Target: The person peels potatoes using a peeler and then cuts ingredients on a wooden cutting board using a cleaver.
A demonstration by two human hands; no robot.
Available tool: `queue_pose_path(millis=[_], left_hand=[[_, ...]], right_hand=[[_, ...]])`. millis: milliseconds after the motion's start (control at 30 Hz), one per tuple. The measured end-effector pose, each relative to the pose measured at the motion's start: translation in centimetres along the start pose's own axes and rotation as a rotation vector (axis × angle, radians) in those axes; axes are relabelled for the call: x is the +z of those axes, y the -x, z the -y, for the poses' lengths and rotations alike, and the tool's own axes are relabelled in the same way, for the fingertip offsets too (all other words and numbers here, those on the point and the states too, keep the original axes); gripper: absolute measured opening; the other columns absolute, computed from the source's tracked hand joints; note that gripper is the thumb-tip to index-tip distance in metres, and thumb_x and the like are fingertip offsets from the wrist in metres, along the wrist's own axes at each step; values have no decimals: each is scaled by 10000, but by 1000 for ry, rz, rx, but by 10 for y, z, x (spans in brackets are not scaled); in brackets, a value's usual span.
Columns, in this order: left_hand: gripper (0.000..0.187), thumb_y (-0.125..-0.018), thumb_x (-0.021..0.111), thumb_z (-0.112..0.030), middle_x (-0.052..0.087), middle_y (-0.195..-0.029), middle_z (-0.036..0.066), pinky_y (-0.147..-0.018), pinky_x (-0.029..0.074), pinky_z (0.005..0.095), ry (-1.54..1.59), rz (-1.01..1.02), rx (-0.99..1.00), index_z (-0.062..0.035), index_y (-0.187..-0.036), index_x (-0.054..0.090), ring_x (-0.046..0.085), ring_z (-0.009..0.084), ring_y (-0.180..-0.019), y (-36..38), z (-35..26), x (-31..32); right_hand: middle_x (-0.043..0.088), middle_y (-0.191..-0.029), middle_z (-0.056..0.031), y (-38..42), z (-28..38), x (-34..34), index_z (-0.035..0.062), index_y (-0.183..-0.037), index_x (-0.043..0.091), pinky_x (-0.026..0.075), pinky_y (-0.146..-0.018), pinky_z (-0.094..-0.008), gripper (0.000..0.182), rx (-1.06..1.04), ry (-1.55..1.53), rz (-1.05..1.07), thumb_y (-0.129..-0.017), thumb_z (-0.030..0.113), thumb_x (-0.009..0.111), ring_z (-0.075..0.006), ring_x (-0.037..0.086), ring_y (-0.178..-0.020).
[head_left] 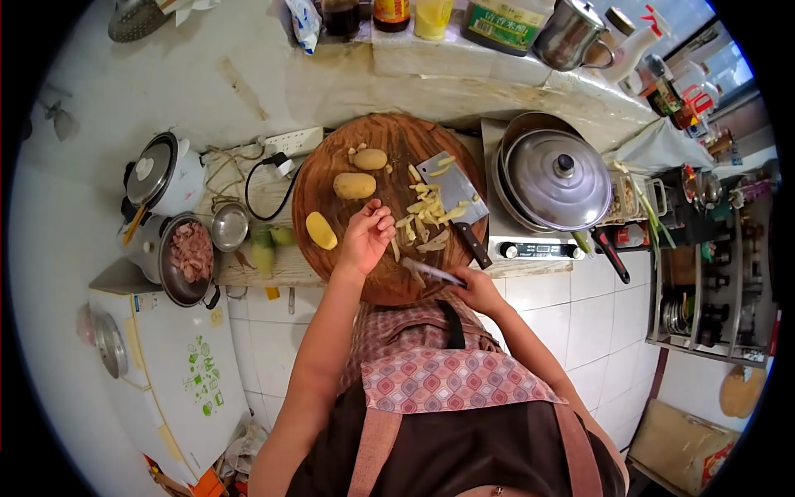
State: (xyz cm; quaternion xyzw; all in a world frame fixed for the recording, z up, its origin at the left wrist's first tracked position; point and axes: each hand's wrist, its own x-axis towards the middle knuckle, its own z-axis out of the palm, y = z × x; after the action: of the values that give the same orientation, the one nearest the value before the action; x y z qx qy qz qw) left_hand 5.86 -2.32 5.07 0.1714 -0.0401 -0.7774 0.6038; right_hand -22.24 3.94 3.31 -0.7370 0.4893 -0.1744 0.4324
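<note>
My left hand (369, 236) is raised over the round wooden board (331, 277) with its fingers curled; whether anything is in them is too small to tell. My right hand (479, 291) grips a peeler-like tool (434, 272), blurred, at the board's front edge. A peeled yellow potato (321, 231) lies left of my left hand. Two unpeeled potatoes, one (354, 185) nearer and one (370, 159) farther, rest behind it. Potato peelings (426, 207) are heaped right of centre, some on the blade of a cleaver (452, 189).
Right of the board, a lidded pan (556, 178) stands on a cooker (538, 248). To the left are a pan of raw meat (192, 253), a small metal bowl (229, 227), a pot (166, 174) and green vegetables (263, 250). Bottles and a metal jug (570, 35) line the shelf behind.
</note>
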Motion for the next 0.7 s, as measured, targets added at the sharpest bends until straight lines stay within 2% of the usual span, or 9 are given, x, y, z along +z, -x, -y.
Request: queue_pose_path(millis=[33,133,267,300,400,533,600,700], left_hand=[[193,-880,464,46,468,-856,26,-622,393,256,7,25,-24,-66,-1027,518,459,115,-700,1,-2,-1],[217,-842,463,73,476,-858,26,-617,397,257,42,54,-40,-59,-1000,532,455,115,-695,2,-9,-5],[188,-837,463,49,479,-851,29,-612,398,263,99,76,-55,-51,-978,537,453,128,-691,6,-15,-3],[171,-838,466,28,476,-842,31,-610,398,265,139,88,-79,-48,-974,535,451,135,-688,7,-15,-1],[139,-845,472,-15,467,-824,33,-608,397,267,189,122,-115,-44,-966,534,444,145,-682,7,-16,-1],[115,-856,475,-32,455,-803,32,-607,391,263,196,137,-109,-48,-954,534,429,141,-676,7,-13,0],[112,-858,480,-26,451,-801,30,-608,392,263,185,139,-104,-52,-953,534,430,138,-680,8,-12,-1],[132,-849,495,5,467,-834,34,-619,396,265,152,129,-99,-63,-955,533,429,135,-682,8,-13,-4]], right_hand=[[676,-938,-137,3,0,0,72,-1073,657,517,-751,-384,319,25,-18,91,-774,144,742,-340,648,-858],[678,-943,-130,7,-13,1,77,-1070,661,519,-753,-386,324,-29,88,121,-766,145,749,-335,651,-867],[675,-965,-128,-2,-22,-5,79,-1054,664,516,-725,-402,272,117,142,-193,-801,161,722,-347,647,-861],[671,-946,-137,-5,-17,-8,69,-1042,662,514,-707,-399,260,128,70,-256,-807,165,718,-347,644,-841],[667,-923,-139,-6,0,-15,61,-1031,662,515,-702,-388,250,78,40,-209,-809,160,717,-341,645,-827],[663,-922,-122,-3,1,-1,80,-1028,666,517,-706,-391,259,-130,86,-19,-784,140,729,-328,647,-830],[667,-928,-121,-4,1,8,88,-1028,667,518,-717,-394,260,-133,95,6,-784,150,730,-335,646,-843],[665,-936,-142,-11,-4,17,71,-1034,661,515,-733,-413,265,42,102,-71,-791,158,721,-357,642,-852]])
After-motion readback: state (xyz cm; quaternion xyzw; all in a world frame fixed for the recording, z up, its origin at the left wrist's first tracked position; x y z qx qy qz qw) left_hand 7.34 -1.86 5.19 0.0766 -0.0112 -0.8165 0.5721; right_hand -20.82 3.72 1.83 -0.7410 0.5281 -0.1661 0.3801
